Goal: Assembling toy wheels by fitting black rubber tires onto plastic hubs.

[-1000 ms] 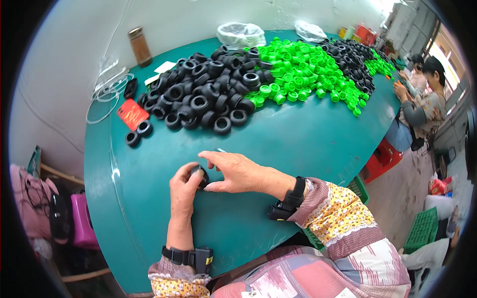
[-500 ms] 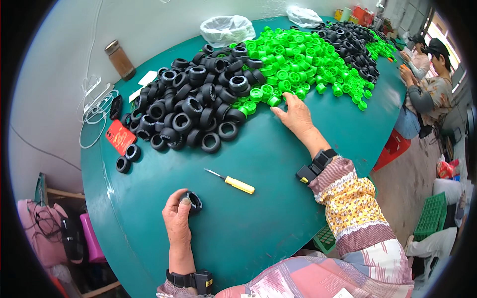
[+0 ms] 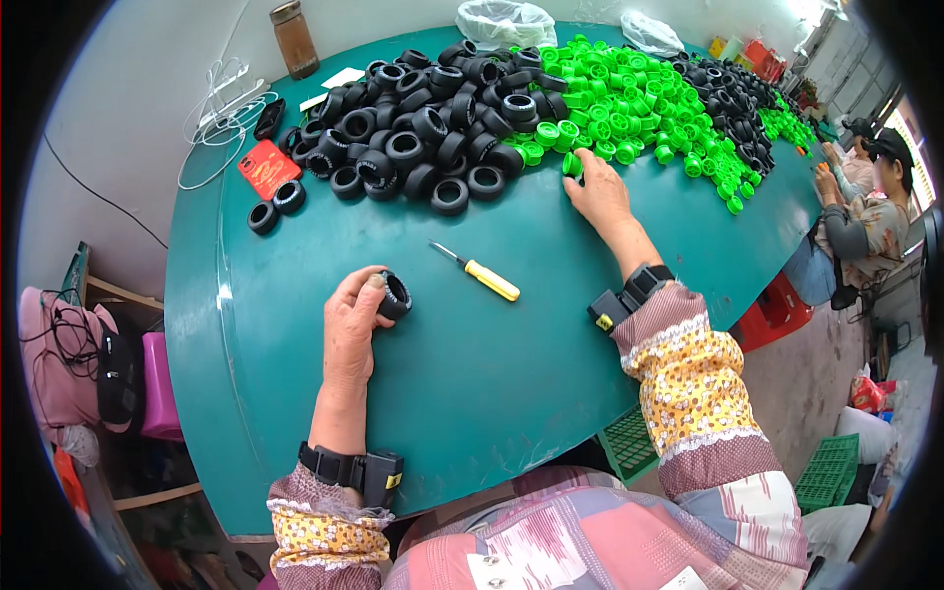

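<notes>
My left hand point(image 3: 352, 317) grips a small black toy tyre point(image 3: 395, 295) between thumb and fingers, just over the table. At the near edge of the green pile, my right hand point(image 3: 602, 189) has its thumb and fingertips closed on a bright green wheel hub point(image 3: 571, 165). Between the hands lies a screwdriver point(image 3: 492, 279) with a yellow handle, its tip toward the far left. A heap of black tyres point(image 3: 403, 147) spreads beyond my left hand. Against it, to the right, rests the heap of green hubs point(image 3: 629, 108).
Left of the tyres are a red phone-shaped item point(image 3: 267, 169), white cables point(image 3: 221, 113) and a brown bottle point(image 3: 294, 41). Two loose tyres point(image 3: 263, 217) sit nearby. Plastic bags point(image 3: 506, 25) stand at the back. Other people point(image 3: 870, 211) sit along the table's right side.
My right hand has closed on a green hub at the pile's edge. The tyre in my left hand is lifted and turned slightly. The whole view has shifted, with the table appearing higher.
</notes>
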### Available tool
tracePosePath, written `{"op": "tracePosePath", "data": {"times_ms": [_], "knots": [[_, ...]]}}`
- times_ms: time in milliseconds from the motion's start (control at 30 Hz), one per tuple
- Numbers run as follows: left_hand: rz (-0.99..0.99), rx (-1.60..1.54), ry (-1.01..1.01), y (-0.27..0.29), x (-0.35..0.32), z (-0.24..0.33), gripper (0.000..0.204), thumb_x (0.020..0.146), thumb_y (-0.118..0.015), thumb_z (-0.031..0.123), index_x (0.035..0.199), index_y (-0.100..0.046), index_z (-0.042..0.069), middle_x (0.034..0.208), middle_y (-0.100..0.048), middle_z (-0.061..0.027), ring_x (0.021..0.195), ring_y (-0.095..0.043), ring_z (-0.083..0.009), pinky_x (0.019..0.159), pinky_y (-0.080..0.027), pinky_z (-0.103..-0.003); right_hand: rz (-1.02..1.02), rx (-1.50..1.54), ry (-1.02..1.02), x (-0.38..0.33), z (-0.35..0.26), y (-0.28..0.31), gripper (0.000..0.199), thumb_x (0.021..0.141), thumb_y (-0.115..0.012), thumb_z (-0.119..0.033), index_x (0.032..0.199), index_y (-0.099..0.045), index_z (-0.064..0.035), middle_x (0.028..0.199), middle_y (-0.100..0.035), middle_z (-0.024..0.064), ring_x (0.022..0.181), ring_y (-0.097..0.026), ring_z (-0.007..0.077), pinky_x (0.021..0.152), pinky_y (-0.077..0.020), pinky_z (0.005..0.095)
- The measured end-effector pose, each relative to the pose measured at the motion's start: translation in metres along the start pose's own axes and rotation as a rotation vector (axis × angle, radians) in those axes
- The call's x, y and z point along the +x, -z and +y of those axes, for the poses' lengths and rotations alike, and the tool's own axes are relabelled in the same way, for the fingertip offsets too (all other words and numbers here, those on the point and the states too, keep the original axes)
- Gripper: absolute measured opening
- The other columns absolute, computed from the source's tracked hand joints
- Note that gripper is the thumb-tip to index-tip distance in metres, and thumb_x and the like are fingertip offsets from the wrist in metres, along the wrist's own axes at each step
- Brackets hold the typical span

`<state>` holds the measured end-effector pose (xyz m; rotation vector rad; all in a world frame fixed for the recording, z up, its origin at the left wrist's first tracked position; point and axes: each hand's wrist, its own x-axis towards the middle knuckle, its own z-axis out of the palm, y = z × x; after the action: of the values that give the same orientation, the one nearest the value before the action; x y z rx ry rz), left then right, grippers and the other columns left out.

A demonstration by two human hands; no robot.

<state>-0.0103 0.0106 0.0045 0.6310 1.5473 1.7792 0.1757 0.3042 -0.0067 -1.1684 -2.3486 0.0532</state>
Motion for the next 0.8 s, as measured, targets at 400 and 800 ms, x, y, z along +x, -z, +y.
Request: {"op": "tracePosePath", "data": {"times_ms": [400,800], "knots": [[-0.026,-0.231,0.019,0.016,0.002,-0.002,0.032,0.083,-0.055,0.031,0.095,-0.053,0.002,0.079,-0.054,-0.0020,0.065,-0.051,-0.0070,0.052,-0.040,-0.019,-0.225,0.747,0.106,-0.028,-0.063,0.005,0.031,0.072,-0.066,-0.016,0.097,-0.055,-0.0009,0.078,-0.059,0.0055,0.068,-0.054,0.0116,0.061,-0.0451,0.0256],[-0.020,-0.519,0.095,0.020,0.008,-0.004,0.033,0.091,-0.040,0.033,0.085,-0.052,0.003,0.069,-0.056,-0.0051,0.053,-0.056,-0.0168,0.047,-0.046,-0.024,-0.526,1.387,-0.013,-0.092,-0.198,0.004,0.032,0.081,-0.061,-0.018,0.105,-0.051,-0.0003,0.084,-0.057,0.0012,0.072,-0.051,0.0054,0.062,-0.0418,0.0191]]}}
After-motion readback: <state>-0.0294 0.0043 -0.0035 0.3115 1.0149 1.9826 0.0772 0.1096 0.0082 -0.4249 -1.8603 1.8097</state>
